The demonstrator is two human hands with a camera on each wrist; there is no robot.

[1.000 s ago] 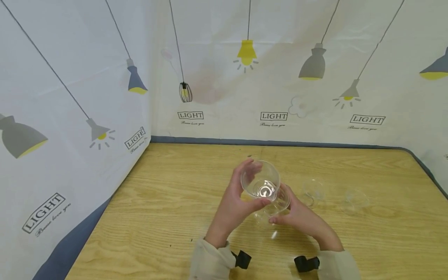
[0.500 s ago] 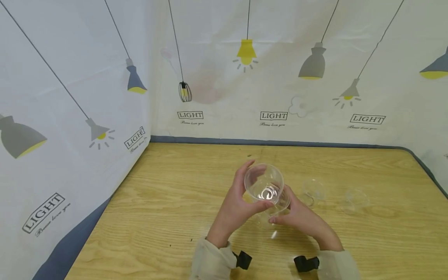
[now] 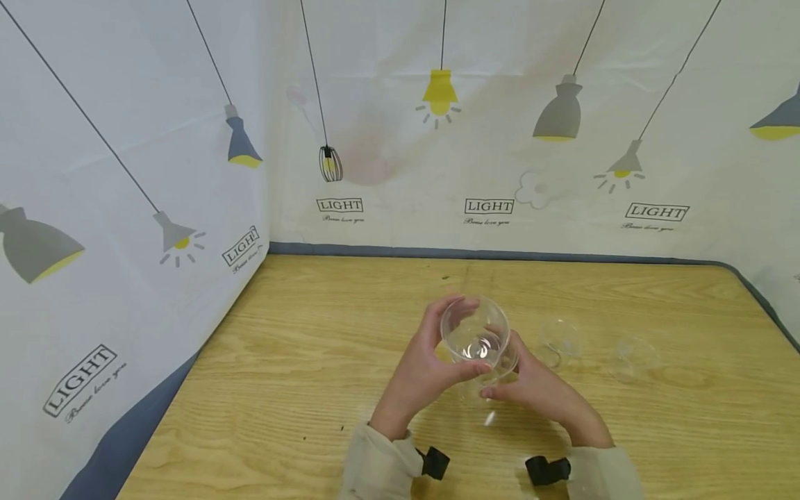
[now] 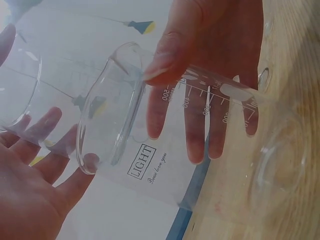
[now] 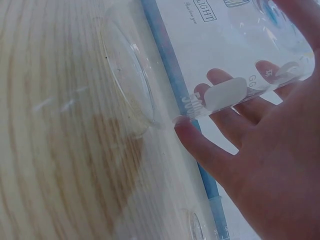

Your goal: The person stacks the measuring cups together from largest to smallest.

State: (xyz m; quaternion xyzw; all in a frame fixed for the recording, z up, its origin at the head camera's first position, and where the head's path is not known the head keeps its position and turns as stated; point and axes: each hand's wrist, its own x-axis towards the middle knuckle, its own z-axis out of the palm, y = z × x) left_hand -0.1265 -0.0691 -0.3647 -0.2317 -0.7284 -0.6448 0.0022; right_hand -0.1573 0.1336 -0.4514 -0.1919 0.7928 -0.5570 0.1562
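Observation:
My left hand (image 3: 425,364) grips a clear beaker (image 3: 473,326), its round mouth tipped toward the head camera. Below and partly behind it is a clear graduated beaker (image 3: 509,362), held by my right hand (image 3: 539,389). The lower end of the left-hand beaker overlaps the graduated beaker's mouth in the head view. In the left wrist view the spouted rim (image 4: 117,110) faces the left hand (image 4: 37,180), and white scale markings (image 4: 206,107) run along the wall. My right thumb presses the near side, with the other fingers behind the glass; large white lettering (image 5: 192,102) shows in the right wrist view.
Two more clear vessels, one (image 3: 560,339) nearer and one (image 3: 634,360) farther right, stand on the wooden table (image 3: 281,389). Lamp-printed curtains (image 3: 400,153) border the table at the back and sides. Black wrist mounts (image 3: 434,464) sit at both cuffs.
My left hand and its beaker have moved slightly right and down, toward the graduated beaker's mouth. A raised left fingertip has lowered toward the rim. My right hand has stayed nearly still.

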